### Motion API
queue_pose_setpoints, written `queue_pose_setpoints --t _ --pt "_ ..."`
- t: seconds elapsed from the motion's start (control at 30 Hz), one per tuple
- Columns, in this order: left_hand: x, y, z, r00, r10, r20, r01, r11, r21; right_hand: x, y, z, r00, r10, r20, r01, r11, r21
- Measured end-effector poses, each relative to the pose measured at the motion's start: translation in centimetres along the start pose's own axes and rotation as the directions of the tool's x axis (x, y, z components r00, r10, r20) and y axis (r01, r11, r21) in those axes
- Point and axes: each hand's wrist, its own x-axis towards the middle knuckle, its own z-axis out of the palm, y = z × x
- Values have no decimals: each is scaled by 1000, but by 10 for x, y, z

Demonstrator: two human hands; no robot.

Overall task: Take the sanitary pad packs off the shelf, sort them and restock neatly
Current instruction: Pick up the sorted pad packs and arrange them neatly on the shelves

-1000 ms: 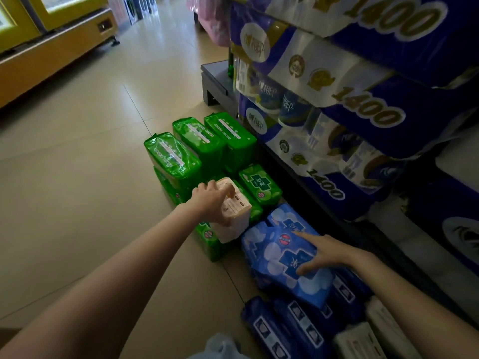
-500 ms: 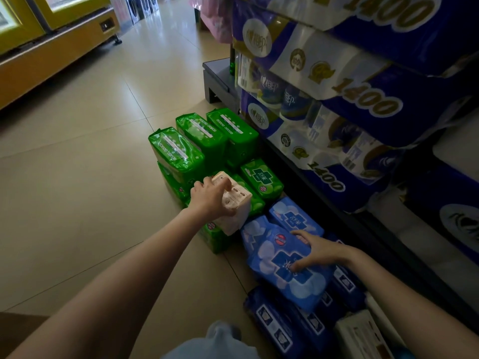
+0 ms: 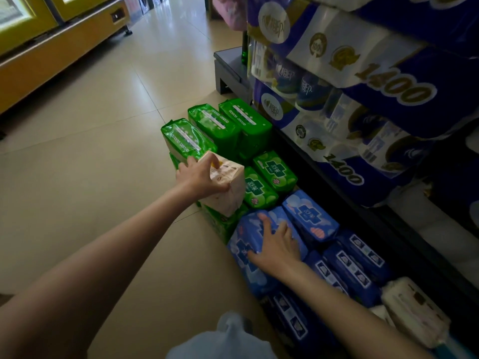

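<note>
I am seeing the right hand [image 3: 277,248] sliding leftward across the light-blue pack [image 3: 248,257], now lying flat with fingers spread on it, pressing rather than gripping. The left hand [image 3: 201,178] is still grasping the cream pack [image 3: 228,189], held just above the green packs [image 3: 220,130] at frame centre. Sorting by colour looks well along, restocking not yet begun. The packs are sitting on the floor [image 3: 103,177], tight against the shelf [image 3: 337,203] edge at right; open floor is lying to the left, so I am favouring moves that way.
</note>
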Motion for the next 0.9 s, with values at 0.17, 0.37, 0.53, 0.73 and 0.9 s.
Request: queue_pose_setpoints --t 0.17,0.37,0.53,0.73,0.9 --pt "8 0 1 998 -25 54 29 996 -86 7 -23 6 1000 16 -26 -15 1000 27" --pt "14 -12 -13 1000 -22 17 22 999 -49 17 -28 9 998 50 -33 -51 999 -20" --pt "10 -20 -12 998 -59 15 59 996 -72 22 -18 -2 995 -5 -102 13 997 78" --pt "7 -13 5 998 -34 55 39 995 -89 12 -10 40 976 18 -216 -27 999 -42" --pt "3 -7 11 998 16 66 -12 998 -63 9 -3 55 990 -64 -125 53 994 -91"
